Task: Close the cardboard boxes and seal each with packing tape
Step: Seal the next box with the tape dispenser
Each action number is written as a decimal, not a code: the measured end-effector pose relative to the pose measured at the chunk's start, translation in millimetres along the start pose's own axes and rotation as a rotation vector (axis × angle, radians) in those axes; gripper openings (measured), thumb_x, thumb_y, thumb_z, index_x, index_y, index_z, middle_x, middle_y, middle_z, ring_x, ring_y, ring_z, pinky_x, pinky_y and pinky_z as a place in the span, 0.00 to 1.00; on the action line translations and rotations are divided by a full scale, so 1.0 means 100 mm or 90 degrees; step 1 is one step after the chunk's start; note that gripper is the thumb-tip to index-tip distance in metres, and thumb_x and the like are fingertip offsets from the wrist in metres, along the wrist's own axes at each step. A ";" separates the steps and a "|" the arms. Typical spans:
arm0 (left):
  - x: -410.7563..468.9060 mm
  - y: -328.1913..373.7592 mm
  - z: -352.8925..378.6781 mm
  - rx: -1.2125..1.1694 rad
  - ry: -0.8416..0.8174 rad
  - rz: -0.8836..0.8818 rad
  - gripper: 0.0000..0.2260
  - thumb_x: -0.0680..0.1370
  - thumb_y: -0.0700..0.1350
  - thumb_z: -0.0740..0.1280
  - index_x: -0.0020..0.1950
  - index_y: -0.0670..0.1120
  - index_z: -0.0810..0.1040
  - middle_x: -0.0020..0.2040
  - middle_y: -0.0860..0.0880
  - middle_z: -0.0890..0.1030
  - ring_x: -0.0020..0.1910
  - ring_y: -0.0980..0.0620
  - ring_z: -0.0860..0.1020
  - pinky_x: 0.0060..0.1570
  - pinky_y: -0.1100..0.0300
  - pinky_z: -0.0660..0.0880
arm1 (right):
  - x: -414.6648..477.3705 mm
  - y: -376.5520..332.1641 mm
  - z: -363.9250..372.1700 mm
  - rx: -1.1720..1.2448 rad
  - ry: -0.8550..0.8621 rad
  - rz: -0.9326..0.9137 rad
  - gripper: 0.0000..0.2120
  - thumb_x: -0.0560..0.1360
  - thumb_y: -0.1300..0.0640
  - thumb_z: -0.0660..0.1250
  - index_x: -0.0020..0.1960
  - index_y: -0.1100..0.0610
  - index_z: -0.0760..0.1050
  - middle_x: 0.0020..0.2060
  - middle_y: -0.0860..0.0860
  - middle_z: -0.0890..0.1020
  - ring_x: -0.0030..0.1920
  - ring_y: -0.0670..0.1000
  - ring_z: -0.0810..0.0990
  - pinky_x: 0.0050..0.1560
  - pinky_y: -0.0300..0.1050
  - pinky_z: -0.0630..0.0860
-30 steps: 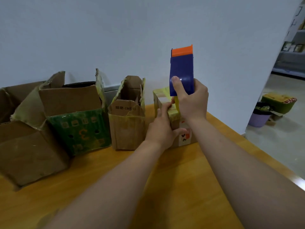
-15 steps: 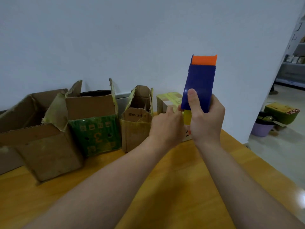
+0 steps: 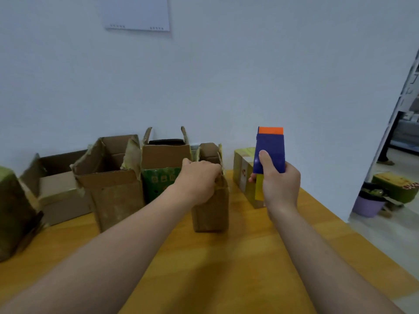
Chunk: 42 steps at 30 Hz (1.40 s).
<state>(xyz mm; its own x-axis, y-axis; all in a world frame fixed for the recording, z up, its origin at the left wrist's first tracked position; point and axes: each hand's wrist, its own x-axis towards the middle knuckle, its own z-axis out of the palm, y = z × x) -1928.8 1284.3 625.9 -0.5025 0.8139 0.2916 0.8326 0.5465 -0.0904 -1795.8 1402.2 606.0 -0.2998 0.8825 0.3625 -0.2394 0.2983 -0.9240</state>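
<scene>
Both grips are occupied. The left hand (image 3: pixel 199 181) is curled over the top front edge of a narrow cardboard box (image 3: pixel 210 211), with the fingers bent over the frayed rim, so its grip is closed on that edge. The right hand (image 3: pixel 282 186) is wrapped round a tape dispenser (image 3: pixel 269 150), a flat rectangular body of smooth dark-blue plastic capped by an orange strip. The thumb is laid up its near face, and a yellowish length of tape (image 3: pixel 259 188) is seen below it, just beside the palm. The dispenser is held upright above the bench, apart from the narrow box.

The narrow box is stood upright on the wooden bench (image 3: pixel 226 264), a smooth, honey-coloured surface. Its flaps are raised, and its brown walls are scuffed and creased. To its right, behind the dispenser, a small closed box (image 3: pixel 243 175) is set, its top covered with glossy yellowish tape. To the left a green-printed box (image 3: pixel 158 181) is placed with brown flaps up, then a larger open carton (image 3: pixel 113 191) with torn, tape-crusted flap edges, then a wide low open box (image 3: pixel 56 189). At the far left a bundle wrapped in dull greenish tape (image 3: pixel 11 211) is partly cut off. The boxes are lined along a plain pale wall, on which a white sheet (image 3: pixel 136 14) is fixed.
</scene>
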 end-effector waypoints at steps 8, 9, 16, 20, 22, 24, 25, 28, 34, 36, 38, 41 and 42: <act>-0.89 -0.02 -0.60 -0.002 -0.075 0.173 0.09 0.80 0.45 0.67 0.59 0.53 0.78 0.47 0.55 0.82 0.48 0.50 0.79 0.68 0.49 0.70 | -0.30 -0.21 0.18 -0.205 -0.030 -0.025 0.27 0.64 0.26 0.73 0.40 0.51 0.77 0.33 0.45 0.83 0.36 0.49 0.83 0.44 0.56 0.83; -0.99 0.00 -0.67 -0.019 -0.095 0.193 0.09 0.80 0.46 0.68 0.61 0.53 0.78 0.47 0.55 0.80 0.47 0.50 0.78 0.63 0.50 0.74 | -0.35 -0.23 0.21 -0.250 -0.041 -0.038 0.30 0.61 0.24 0.73 0.40 0.52 0.77 0.32 0.46 0.82 0.35 0.50 0.82 0.42 0.54 0.82; -1.41 0.14 -0.82 -0.123 -0.160 0.259 0.16 0.81 0.53 0.71 0.67 0.51 0.76 0.48 0.60 0.71 0.45 0.55 0.72 0.39 0.67 0.66 | -0.63 -0.29 0.33 -0.484 -0.163 -0.027 0.30 0.59 0.30 0.77 0.41 0.53 0.72 0.36 0.49 0.80 0.36 0.50 0.79 0.32 0.44 0.72; -1.37 -0.11 -0.88 -0.236 -0.190 0.206 0.21 0.70 0.62 0.79 0.56 0.54 0.78 0.47 0.59 0.77 0.46 0.57 0.77 0.43 0.64 0.77 | -0.66 -0.32 0.29 -0.473 -0.235 -0.002 0.19 0.60 0.42 0.76 0.38 0.55 0.73 0.33 0.50 0.81 0.32 0.50 0.77 0.31 0.43 0.68; -1.31 -0.27 -0.90 -0.265 -0.215 0.155 0.26 0.66 0.64 0.81 0.59 0.55 0.79 0.52 0.57 0.79 0.51 0.58 0.79 0.51 0.57 0.82 | -0.66 -0.26 0.27 -0.433 -0.242 0.001 0.23 0.58 0.40 0.76 0.40 0.57 0.77 0.33 0.51 0.83 0.33 0.52 0.81 0.32 0.46 0.74; -1.24 -0.39 -0.90 -0.281 -0.243 0.126 0.29 0.65 0.65 0.81 0.61 0.57 0.79 0.54 0.58 0.79 0.52 0.58 0.79 0.53 0.56 0.82 | -0.66 -0.20 0.23 -0.401 -0.236 0.008 0.26 0.56 0.39 0.76 0.42 0.57 0.78 0.34 0.51 0.84 0.35 0.52 0.83 0.34 0.48 0.78; -1.21 -0.42 -0.91 -0.288 -0.262 0.118 0.30 0.64 0.65 0.82 0.62 0.58 0.79 0.55 0.59 0.79 0.53 0.59 0.79 0.52 0.58 0.82 | -0.66 -0.17 0.21 -0.387 -0.237 0.009 0.26 0.55 0.39 0.75 0.43 0.57 0.78 0.34 0.52 0.83 0.35 0.52 0.83 0.34 0.48 0.78; -1.13 -0.48 -0.97 -0.302 -0.354 0.086 0.34 0.64 0.61 0.84 0.66 0.59 0.77 0.59 0.59 0.78 0.56 0.56 0.78 0.57 0.56 0.79 | -0.67 -0.13 0.15 -0.337 -0.235 0.005 0.24 0.59 0.44 0.78 0.45 0.59 0.77 0.37 0.54 0.83 0.35 0.52 0.81 0.33 0.47 0.75; -1.00 -0.62 -0.84 -0.223 -0.399 -0.029 0.60 0.53 0.64 0.84 0.81 0.63 0.58 0.81 0.52 0.61 0.79 0.42 0.62 0.73 0.42 0.70 | -0.76 -0.07 0.10 -0.197 -0.258 0.006 0.17 0.66 0.50 0.81 0.47 0.54 0.78 0.40 0.52 0.82 0.43 0.55 0.83 0.41 0.50 0.80; -0.96 -0.65 -0.73 -0.212 -0.382 -0.050 0.70 0.47 0.68 0.83 0.82 0.68 0.46 0.85 0.52 0.48 0.83 0.40 0.52 0.78 0.39 0.62 | -0.77 -0.08 0.13 -0.180 -0.267 -0.003 0.17 0.63 0.48 0.81 0.46 0.53 0.78 0.39 0.50 0.82 0.43 0.54 0.83 0.42 0.51 0.81; -0.90 -0.65 -0.65 -0.211 -0.367 -0.047 0.74 0.43 0.69 0.82 0.80 0.71 0.39 0.85 0.52 0.37 0.84 0.40 0.44 0.80 0.38 0.57 | -0.77 -0.09 0.16 -0.176 -0.279 -0.016 0.17 0.62 0.46 0.80 0.44 0.53 0.78 0.38 0.50 0.82 0.42 0.54 0.83 0.43 0.54 0.82; -0.80 -0.60 -0.55 -0.186 -0.373 -0.022 0.76 0.43 0.70 0.81 0.79 0.71 0.35 0.84 0.54 0.32 0.84 0.42 0.41 0.81 0.39 0.55 | -0.76 -0.09 0.16 -0.171 -0.292 -0.027 0.17 0.61 0.46 0.78 0.43 0.53 0.78 0.36 0.49 0.82 0.41 0.55 0.83 0.43 0.57 0.82; -0.77 -0.58 -0.54 -0.178 -0.375 -0.014 0.76 0.44 0.69 0.82 0.80 0.71 0.35 0.84 0.54 0.33 0.84 0.42 0.42 0.81 0.39 0.55 | -0.76 -0.08 0.16 -0.169 -0.294 -0.027 0.18 0.60 0.45 0.78 0.43 0.53 0.78 0.35 0.49 0.81 0.41 0.56 0.83 0.42 0.57 0.82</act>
<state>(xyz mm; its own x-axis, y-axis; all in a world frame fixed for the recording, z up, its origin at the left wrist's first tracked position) -1926.1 1179.3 659.7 -0.4981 0.8180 -0.2878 0.8095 0.5576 0.1839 -1785.8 1327.1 588.1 -0.6846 0.6335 0.3606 -0.0361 0.4646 -0.8848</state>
